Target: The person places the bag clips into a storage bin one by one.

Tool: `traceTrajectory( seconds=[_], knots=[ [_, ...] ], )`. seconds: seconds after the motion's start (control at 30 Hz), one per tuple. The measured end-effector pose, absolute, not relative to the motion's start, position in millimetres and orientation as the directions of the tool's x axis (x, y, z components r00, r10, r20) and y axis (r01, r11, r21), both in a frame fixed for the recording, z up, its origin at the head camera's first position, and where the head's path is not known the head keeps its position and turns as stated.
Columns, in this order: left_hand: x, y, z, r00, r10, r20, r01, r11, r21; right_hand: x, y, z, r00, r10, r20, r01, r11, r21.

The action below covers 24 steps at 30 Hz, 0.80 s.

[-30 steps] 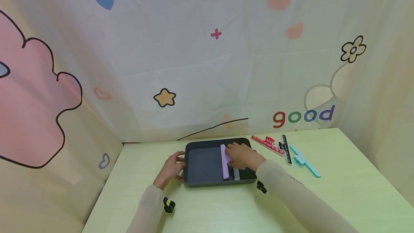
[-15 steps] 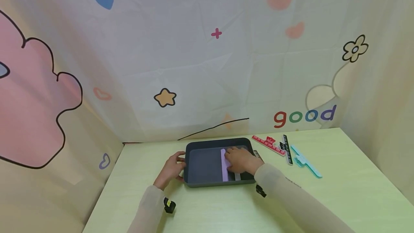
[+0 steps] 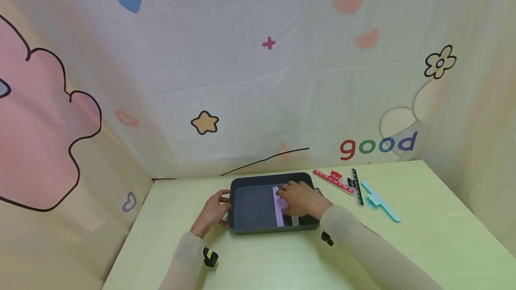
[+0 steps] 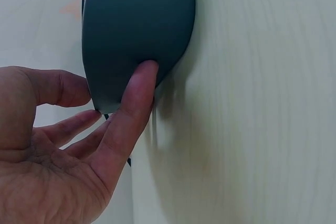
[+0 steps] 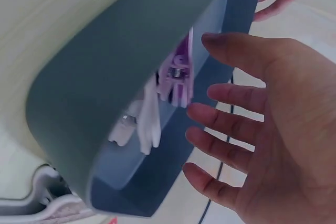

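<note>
A dark grey rectangular tray (image 3: 253, 231) stands on the table. My left hand (image 3: 214, 211) holds its left end, thumb and fingertips against the outer wall (image 4: 126, 30). Inside the tray, a long purple clip (image 3: 277, 211) lies right of the middle, its spring end showing in the right wrist view. A white clip (image 5: 149, 116) lies beside it, mostly covered by my right hand (image 3: 300, 198) in the head view. That right hand hovers over the tray with fingers spread, apart from the purple clip in the right wrist view.
Right of the tray lie a red clip (image 3: 333, 182) with a keyboard pattern, a black one (image 3: 357, 188) and a teal one (image 3: 380, 202). Another patterned clip (image 3: 318, 191) shows partly beside the tray's right wall. A printed curtain (image 3: 242, 79) hangs behind the table.
The purple clip has dropped lower into the tray and shifted slightly left. My right hand has let go of it. The left hand stays at the tray's end.
</note>
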<state>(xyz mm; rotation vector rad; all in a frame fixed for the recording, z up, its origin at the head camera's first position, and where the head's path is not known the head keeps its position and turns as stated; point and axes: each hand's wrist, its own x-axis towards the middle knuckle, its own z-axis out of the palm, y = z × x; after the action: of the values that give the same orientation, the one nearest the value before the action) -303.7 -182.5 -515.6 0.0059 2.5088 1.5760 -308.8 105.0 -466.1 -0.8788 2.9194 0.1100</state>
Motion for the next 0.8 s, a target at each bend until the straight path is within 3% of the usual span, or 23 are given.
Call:
traceTrajectory(
  seconds=[0.23,0.8],
  knots=[
    [-304.4,-183.0,-515.4,-0.984,0.095,-0.152,-0.096,0.438,0.894,-303.0,106.6,-452.8,-0.828,-0.556,-0.074,-0.561,0.823,0.092],
    [-303.3,-182.7,-516.6,-0.987,0.084,-0.141,-0.091,0.438,0.895,-304.5,131.8,-431.8,-0.842,-0.539,-0.019,-0.54,0.841,0.037]
  ],
)
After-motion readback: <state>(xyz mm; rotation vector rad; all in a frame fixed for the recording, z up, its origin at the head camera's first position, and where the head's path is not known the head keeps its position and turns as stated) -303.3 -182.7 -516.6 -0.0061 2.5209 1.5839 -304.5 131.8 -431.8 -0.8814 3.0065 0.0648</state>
